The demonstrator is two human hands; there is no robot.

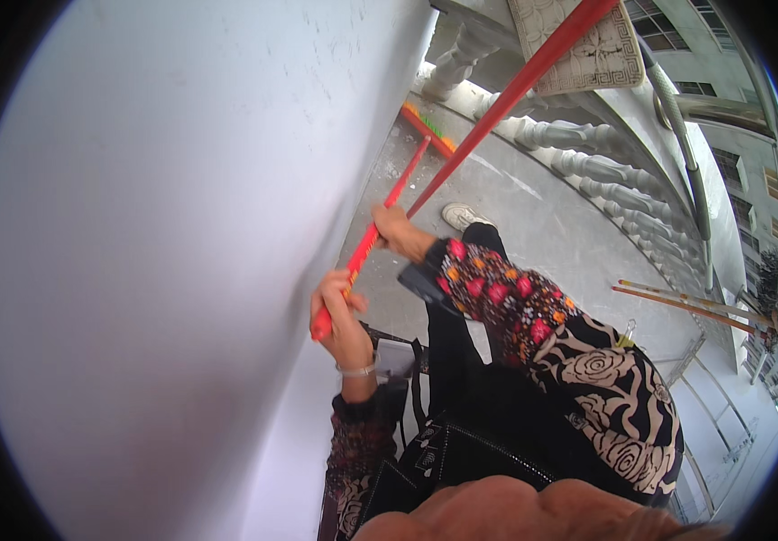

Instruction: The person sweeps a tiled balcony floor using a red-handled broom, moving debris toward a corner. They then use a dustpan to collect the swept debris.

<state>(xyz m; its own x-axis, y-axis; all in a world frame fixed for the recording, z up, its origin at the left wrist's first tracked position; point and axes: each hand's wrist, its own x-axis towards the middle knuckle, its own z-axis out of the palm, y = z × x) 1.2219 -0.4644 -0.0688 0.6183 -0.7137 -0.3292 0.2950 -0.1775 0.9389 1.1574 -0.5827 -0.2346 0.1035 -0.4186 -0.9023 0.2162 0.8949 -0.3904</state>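
Note:
A broom's red handle (360,255) slants up along the wall, with both my hands around it. My left hand (340,314), a bracelet at its wrist, grips near the upper end. Farther down the handle, my right hand (399,231) holds on from the other side. The broom head (427,130), red with orange, green and yellow bristles, rests on the grey floor (497,176) near the wall and the baluster base. A second red pole (507,98) comes down to just beside my right hand; whether that hand touches it I cannot tell.
A white wall (159,237) fills the left. Stone balusters (592,166) and a metal rail (686,135) curve along the right, below a patterned board (585,57). Two long sticks (693,308) lean at the right, near a metal frame (713,399). White debris (402,162) lies near the broom head.

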